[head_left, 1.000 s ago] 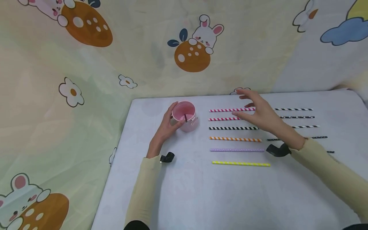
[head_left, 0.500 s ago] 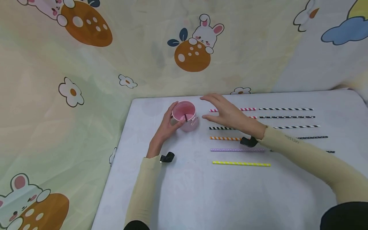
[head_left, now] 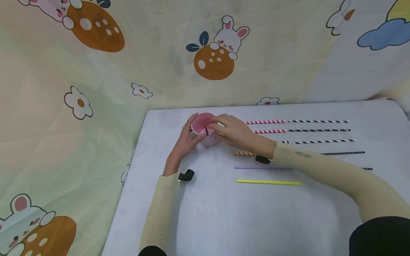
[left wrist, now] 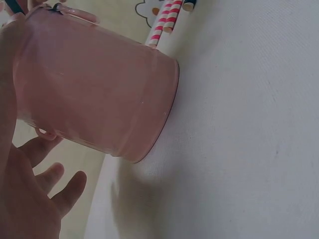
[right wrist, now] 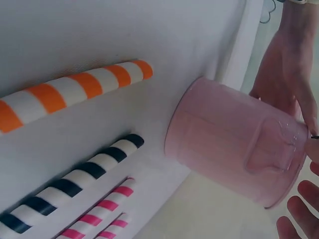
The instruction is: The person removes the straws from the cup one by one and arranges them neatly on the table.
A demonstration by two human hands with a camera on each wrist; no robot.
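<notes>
A pink translucent cup (head_left: 209,141) with a moulded loop on its side stands at the table's far left. My left hand (head_left: 189,137) grips its left side, thumb at the near rim. At the rim shows a short dark strip (head_left: 206,132), of a kind I cannot tell. My right hand (head_left: 235,132) reaches over the cup's right side, fingertips at the opening beside the strip. Whether they pinch it is hidden. In the right wrist view, several right fingers (right wrist: 301,201) spread beyond the rim of the cup (right wrist: 232,142).
Striped and dotted straws lie in two columns on the white table (head_left: 205,213): pink (head_left: 264,122), black-and-white (head_left: 325,142), orange (head_left: 244,154), purple (head_left: 250,167) and yellow (head_left: 268,182). A cartoon-printed cloth (head_left: 160,60) hangs behind and to the left.
My right hand has moved left from above the straws to the cup's opening, its fingers drawing closer together. My left hand and the cup have stayed in place.
</notes>
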